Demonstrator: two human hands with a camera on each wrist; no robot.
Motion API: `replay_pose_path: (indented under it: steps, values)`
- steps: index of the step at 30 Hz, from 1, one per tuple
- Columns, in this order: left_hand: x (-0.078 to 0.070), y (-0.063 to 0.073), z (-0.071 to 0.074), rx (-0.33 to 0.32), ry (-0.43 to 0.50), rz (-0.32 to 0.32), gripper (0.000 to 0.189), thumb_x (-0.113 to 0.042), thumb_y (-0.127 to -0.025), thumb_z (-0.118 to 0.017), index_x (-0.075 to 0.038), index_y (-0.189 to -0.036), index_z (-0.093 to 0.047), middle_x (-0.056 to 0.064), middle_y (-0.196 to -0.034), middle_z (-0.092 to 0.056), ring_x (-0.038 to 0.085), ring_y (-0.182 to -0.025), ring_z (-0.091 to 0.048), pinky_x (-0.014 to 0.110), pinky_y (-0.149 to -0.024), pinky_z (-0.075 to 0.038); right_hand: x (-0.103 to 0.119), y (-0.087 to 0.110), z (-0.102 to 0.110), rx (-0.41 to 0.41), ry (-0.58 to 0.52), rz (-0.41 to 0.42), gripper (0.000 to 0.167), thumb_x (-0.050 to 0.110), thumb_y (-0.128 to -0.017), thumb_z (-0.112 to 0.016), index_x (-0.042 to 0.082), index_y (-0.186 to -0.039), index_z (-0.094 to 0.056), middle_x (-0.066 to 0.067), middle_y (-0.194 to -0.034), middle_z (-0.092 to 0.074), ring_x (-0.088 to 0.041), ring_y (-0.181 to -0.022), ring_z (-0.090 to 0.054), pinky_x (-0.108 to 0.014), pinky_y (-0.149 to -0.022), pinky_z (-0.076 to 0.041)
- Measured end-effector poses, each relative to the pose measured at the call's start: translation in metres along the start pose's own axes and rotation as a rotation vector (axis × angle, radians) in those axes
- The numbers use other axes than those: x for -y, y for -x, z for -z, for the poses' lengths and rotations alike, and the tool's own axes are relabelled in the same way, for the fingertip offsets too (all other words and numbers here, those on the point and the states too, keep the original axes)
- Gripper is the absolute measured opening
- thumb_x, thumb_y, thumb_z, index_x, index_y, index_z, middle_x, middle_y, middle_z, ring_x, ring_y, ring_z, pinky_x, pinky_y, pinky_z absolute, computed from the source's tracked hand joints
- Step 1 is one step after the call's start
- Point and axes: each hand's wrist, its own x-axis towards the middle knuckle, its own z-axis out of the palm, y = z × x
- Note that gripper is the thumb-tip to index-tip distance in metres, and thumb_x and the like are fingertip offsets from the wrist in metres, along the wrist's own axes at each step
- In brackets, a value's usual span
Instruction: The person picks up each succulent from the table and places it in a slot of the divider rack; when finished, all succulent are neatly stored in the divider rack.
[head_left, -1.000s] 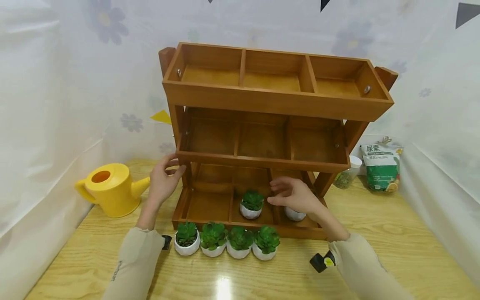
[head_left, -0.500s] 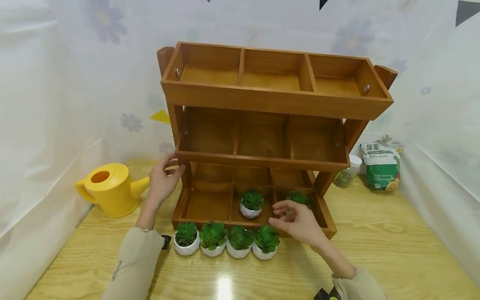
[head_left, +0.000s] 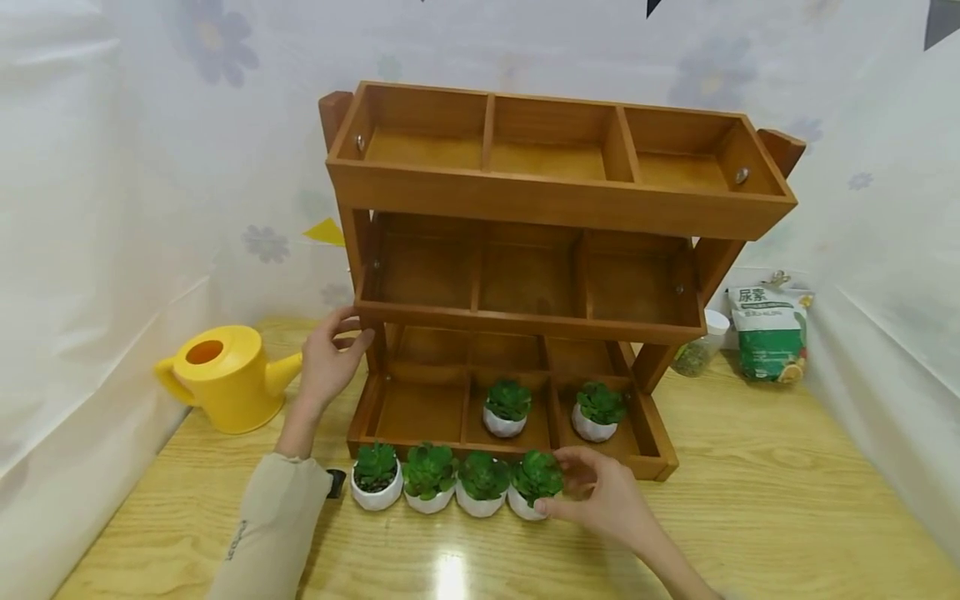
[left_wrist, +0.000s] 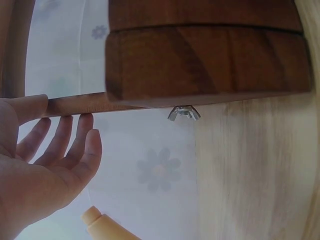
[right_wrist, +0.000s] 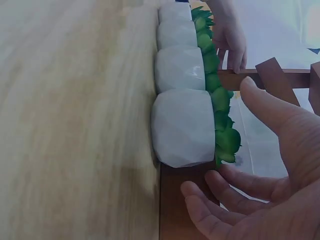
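My left hand holds the left side of a three-tier wooden shelf. The left wrist view shows its thumb on one side of a wooden bar and the fingertips at the other. At the right end of a row of potted succulents, my right hand is spread around the end succulent. In the right wrist view, thumb and fingers stand apart from its white faceted pot. Two more succulents sit on the bottom tier, one in the middle compartment, one in the right compartment.
A yellow watering can stands left of the shelf. Behind the shelf's right side are a white-lidded jar and a green-and-white bag. The rest of the row, including the leftmost succulent, stands along the shelf's front edge.
My right hand has moved from the right bottom compartment, leaving a succulent there, down and toward the front to the row's right end. My left hand has stayed on the shelf.
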Motion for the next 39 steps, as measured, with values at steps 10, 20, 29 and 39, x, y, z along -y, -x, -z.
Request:
replay_pose_path:
  steps: [10, 20, 29, 39]
  values:
    - [-0.003, 0.001, 0.001, 0.007, 0.001, 0.004, 0.037, -0.006, -0.091, -0.063, 0.002, -0.127, -0.057, 0.024, -0.117, -0.062, 0.036, -0.104, -0.062, 0.050, -0.086, -0.052, -0.001, 0.003, -0.017, -0.035, 0.033, 0.025, 0.075, 0.034, -0.060, -0.091, 0.003, -0.121, -0.061, -0.005, -0.103, -0.067, -0.016, -0.078, -0.062, -0.024, -0.063, -0.051]
    - [-0.004, -0.001, 0.001, -0.001, 0.004, 0.015, 0.037, -0.006, -0.091, -0.062, 0.001, -0.128, -0.057, 0.024, -0.116, -0.062, 0.036, -0.103, -0.062, 0.050, -0.086, -0.052, 0.004, 0.001, -0.029, -0.126, 0.052, 0.002, 0.071, 0.031, -0.057, -0.093, 0.004, -0.115, -0.063, -0.001, -0.090, -0.065, -0.013, -0.071, -0.056, -0.022, -0.059, -0.047]
    - [-0.005, -0.001, 0.001, 0.012, 0.013, 0.034, 0.038, -0.004, -0.091, -0.062, 0.002, -0.129, -0.056, 0.025, -0.117, -0.061, 0.037, -0.102, -0.062, 0.049, -0.086, -0.052, 0.004, 0.000, -0.028, -0.100, 0.063, -0.031, 0.072, 0.028, -0.056, -0.093, 0.003, -0.116, -0.062, -0.003, -0.092, -0.065, -0.009, -0.069, -0.057, -0.023, -0.058, -0.048]
    - [-0.001, 0.000, 0.001, 0.008, 0.013, 0.009, 0.037, -0.005, -0.091, -0.062, 0.001, -0.127, -0.057, 0.025, -0.116, -0.062, 0.037, -0.102, -0.062, 0.049, -0.085, -0.052, -0.002, 0.002, -0.023, -0.057, 0.126, 0.040, 0.061, 0.028, -0.057, -0.092, 0.015, -0.109, -0.064, 0.005, -0.093, -0.065, -0.008, -0.074, -0.056, -0.022, -0.062, -0.047]
